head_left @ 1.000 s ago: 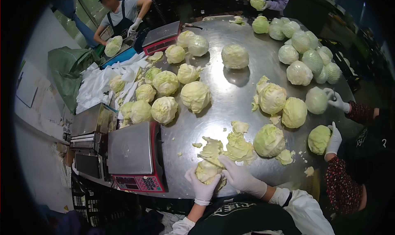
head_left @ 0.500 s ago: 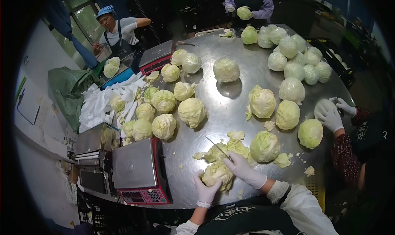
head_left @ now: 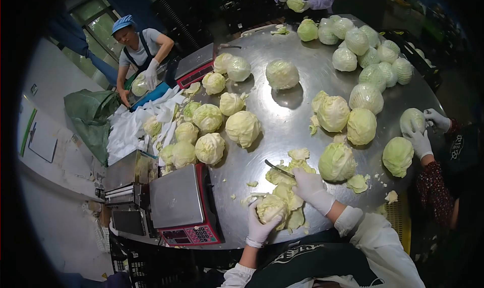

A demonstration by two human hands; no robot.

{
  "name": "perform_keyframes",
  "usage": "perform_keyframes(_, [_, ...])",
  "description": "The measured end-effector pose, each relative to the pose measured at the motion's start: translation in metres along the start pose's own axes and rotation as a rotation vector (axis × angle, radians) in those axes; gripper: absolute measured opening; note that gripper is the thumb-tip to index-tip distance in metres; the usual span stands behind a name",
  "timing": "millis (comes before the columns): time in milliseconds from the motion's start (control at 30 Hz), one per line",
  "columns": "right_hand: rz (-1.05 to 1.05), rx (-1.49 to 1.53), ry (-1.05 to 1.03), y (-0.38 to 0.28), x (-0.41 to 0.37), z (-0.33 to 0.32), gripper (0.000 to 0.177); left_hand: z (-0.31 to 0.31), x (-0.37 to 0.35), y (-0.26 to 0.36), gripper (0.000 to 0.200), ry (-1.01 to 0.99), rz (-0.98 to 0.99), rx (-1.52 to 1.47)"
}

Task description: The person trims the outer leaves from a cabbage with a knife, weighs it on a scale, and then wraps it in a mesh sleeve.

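A: At the near edge of the table (head_left: 282, 131), what's the left hand (head_left: 258, 228) on?
B: Clamped on a small trimmed cabbage (head_left: 272, 206), gloved fingers wrapped round its left side. It sits just inside the edge, to the right of the scale (head_left: 176, 197).
A: Right hand (head_left: 311, 187)?
B: Closed on the handle of a knife (head_left: 278, 167). The blade points away and left, over the loose leaves (head_left: 288, 191) just behind the cabbage. Can't tell if the blade touches them.
A: Do the hands meet?
B: Near each other, not touching. Leaves lie between them.
A: Neighbours?
B: A whole head (head_left: 337, 162) lies just right of the right hand, with scraps beside it. More heads are bunched toward the left edge and the far right corner. At the right edge a co-worker's gloved hands (head_left: 421, 139) grip a pale head (head_left: 411, 117), well apart from the knife.
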State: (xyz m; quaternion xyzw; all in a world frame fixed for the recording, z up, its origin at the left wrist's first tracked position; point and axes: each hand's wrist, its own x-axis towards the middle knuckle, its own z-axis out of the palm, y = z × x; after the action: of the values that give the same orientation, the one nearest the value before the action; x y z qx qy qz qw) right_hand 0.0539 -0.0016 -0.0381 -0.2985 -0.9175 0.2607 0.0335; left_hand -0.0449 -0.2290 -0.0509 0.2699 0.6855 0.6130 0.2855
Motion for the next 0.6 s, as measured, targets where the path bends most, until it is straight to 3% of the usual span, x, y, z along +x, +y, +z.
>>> perform_keyframes(33, [-0.005, 0.002, -0.007, -0.006, -0.004, -0.009, 0.045, 0.001, -0.004, -0.006, 0.085, 0.014, 0.065, 0.085])
perform_keyframes(133, [-0.075, 0.084, 0.073, -0.019, -0.019, -0.032, 0.053, 0.004, -0.011, -0.003, 0.086, 0.034, 0.024, -0.005])
perform_keyframes(200, [-0.434, 0.325, -0.033, -0.022, -0.024, -0.037, 0.054, 0.007, -0.013, -0.004, 0.087, 0.015, 0.031, 0.016])
perform_keyframes(267, [-0.48, 0.342, -0.145, -0.03, -0.027, -0.041, 0.051, 0.018, -0.011, 0.019, 0.085, -0.115, 0.099, 0.334])
perform_keyframes(367, [-0.519, 0.326, -0.314, -0.035, -0.028, -0.049, 0.045, 0.026, -0.013, 0.021, 0.084, -0.069, 0.192, 0.518])
perform_keyframes(467, [-0.575, 0.292, -0.363, -0.025, -0.019, -0.036, 0.046, 0.026, -0.009, 0.021, 0.088, -0.096, 0.167, 0.452])
perform_keyframes(600, [-0.605, 0.594, -0.436, -0.007, -0.007, -0.014, 0.036, 0.017, -0.009, 0.012, 0.088, -0.12, 0.236, 0.517])
